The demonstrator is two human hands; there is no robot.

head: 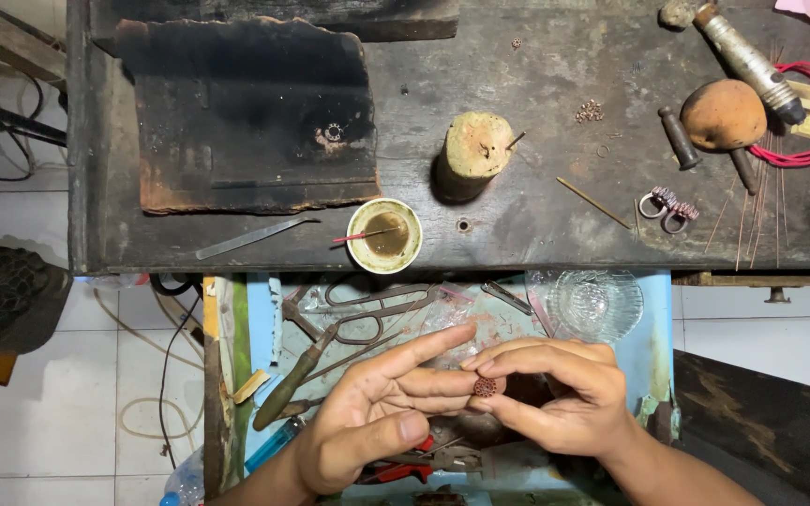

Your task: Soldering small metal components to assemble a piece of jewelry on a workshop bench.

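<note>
My left hand (377, 412) and my right hand (564, 394) meet over an open drawer below the workbench. Between the fingertips of both hands sits a small round reddish beaded piece (485, 386), like a tiny flower of metal granules. My right thumb and forefinger pinch it; my left fingers touch it from the other side with the forefinger stretched out. Two finished rings (667, 208) with similar beaded tops lie on the bench at the right. A little heap of small copper rings (590, 111) lies further back.
The dark workbench (536, 206) carries a charred board (246, 112), a wooden stump (473, 150), a small cup of liquid with a brush (384, 234), a metal file (246, 239), a torch with red hose (752, 66) and thin wires. The drawer (653, 319) holds shears (349, 328), pliers, a glass dish (592, 302).
</note>
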